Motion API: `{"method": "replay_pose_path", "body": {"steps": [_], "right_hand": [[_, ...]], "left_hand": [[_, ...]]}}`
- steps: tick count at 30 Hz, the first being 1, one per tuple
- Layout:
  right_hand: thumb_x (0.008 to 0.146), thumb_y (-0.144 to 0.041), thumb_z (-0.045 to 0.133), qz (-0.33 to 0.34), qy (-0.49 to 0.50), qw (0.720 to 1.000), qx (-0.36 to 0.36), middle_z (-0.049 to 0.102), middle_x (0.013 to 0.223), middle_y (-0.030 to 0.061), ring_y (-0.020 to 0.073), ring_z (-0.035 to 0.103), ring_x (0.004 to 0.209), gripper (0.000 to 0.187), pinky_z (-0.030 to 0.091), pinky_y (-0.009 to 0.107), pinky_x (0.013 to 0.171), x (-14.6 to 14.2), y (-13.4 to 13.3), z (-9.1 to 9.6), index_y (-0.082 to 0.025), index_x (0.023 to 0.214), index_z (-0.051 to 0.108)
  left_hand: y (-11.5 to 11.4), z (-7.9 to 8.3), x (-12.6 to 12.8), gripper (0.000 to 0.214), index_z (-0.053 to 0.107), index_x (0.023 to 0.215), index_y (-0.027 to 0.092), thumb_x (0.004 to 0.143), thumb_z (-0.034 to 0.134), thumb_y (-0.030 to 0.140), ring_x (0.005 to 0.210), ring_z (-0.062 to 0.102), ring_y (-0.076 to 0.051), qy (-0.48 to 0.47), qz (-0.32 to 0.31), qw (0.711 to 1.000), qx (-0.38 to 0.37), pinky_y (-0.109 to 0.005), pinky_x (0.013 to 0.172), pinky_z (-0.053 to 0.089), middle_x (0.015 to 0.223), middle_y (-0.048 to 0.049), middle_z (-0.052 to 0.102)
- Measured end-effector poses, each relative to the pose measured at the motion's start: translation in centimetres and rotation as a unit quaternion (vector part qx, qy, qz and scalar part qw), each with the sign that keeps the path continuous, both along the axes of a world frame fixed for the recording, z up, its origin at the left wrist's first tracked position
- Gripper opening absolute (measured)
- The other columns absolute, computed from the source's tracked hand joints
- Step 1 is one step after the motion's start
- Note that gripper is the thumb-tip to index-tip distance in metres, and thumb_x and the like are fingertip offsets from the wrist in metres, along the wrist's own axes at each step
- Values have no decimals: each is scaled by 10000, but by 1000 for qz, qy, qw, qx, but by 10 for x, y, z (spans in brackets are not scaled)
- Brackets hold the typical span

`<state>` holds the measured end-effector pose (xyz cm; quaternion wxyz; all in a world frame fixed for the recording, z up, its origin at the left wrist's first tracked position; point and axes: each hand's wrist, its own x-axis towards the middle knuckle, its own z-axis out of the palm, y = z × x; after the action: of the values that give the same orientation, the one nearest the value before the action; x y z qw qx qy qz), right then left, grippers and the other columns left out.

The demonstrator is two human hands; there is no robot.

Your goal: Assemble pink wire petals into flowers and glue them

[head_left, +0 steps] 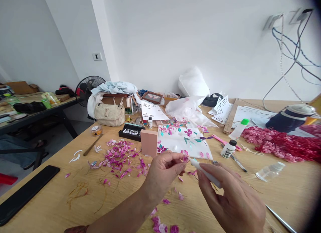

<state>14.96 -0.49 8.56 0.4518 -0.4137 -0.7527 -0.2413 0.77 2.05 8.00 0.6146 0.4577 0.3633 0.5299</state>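
Note:
My left hand pinches a small pink petal between thumb and fingertips, above the middle of the table. In my right hand is a white squeeze tube, held at a slant, its narrow tip close to the petal. Whether tip and petal touch I cannot tell. Behind both hands lies a white sheet decorated with pink flowers and teal leaves. A heap of loose magenta petals spreads to the left of my left hand, and a few more lie below it.
A wooden block stands upright beside the sheet. Right of it are a black-capped bottle, pink scissors, a green-capped bottle and a clear bottle. Tweezers lie front right. A long black case occupies the left edge.

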Motion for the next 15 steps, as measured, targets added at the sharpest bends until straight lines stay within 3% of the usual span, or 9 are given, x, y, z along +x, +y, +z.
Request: {"method": "replay_pose_path", "body": {"steps": [6, 15], "right_hand": [[828, -174, 514, 2, -3, 1000, 7, 577, 580, -16, 108, 510, 493, 21, 335, 236, 502, -2, 0, -1, -183, 840, 529], [823, -179, 511, 10, -3, 1000, -7, 575, 571, -24, 103, 503, 461, 34, 356, 224, 485, 0, 1, 1, -191, 849, 530]], "left_hand": [[-3, 4, -1, 189, 671, 782, 140, 638, 692, 260, 528, 464, -55, -20, -18, 999, -40, -177, 488, 346, 568, 26, 503], [-2, 5, 0, 198, 681, 808, 135, 640, 693, 238, 522, 463, -46, -29, -18, 999, -43, -165, 485, 353, 568, 27, 496]]}}
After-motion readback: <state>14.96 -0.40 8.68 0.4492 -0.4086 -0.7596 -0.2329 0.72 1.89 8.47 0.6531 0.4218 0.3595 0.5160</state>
